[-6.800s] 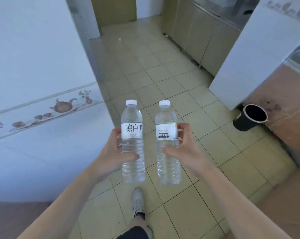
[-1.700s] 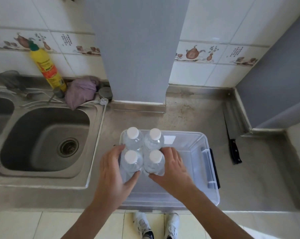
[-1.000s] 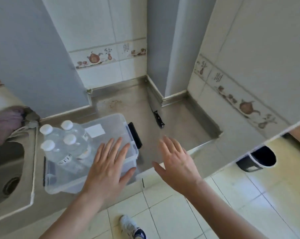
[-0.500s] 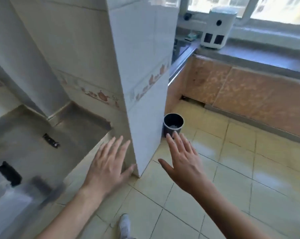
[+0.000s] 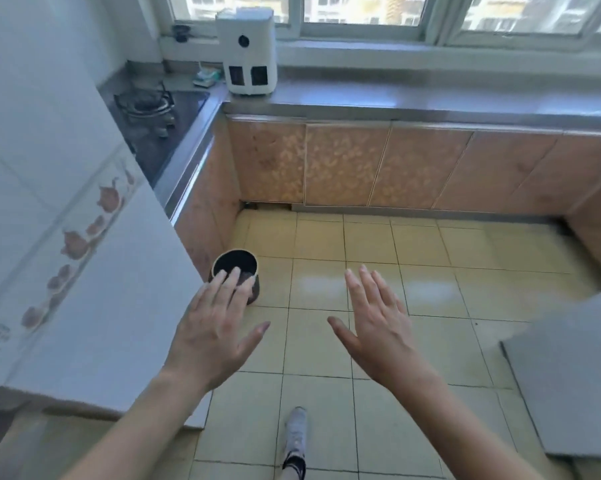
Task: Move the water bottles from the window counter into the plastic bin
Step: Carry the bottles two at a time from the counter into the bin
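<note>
Both of my hands are held out in front of me over the tiled floor, palms down and fingers spread. My left hand (image 5: 216, 327) hovers in front of a small black bin, and my right hand (image 5: 378, 327) is beside it, a little apart. Neither holds anything. The grey window counter (image 5: 430, 102) runs along the far wall under the window. No water bottle shows on the stretch of it that I see. The plastic bin is out of view.
A white appliance (image 5: 247, 50) stands at the counter's left end, next to a gas stove (image 5: 150, 105). A tiled white pillar (image 5: 67, 237) juts out on my left. The black waste bin (image 5: 236, 275) sits on the floor at its foot. A grey surface (image 5: 569, 393) edges in at the right.
I let go of the two bottles in the plastic bin and turned right, away from the sink counter. The window counter has come fully into view, and my empty hands stay spread.
</note>
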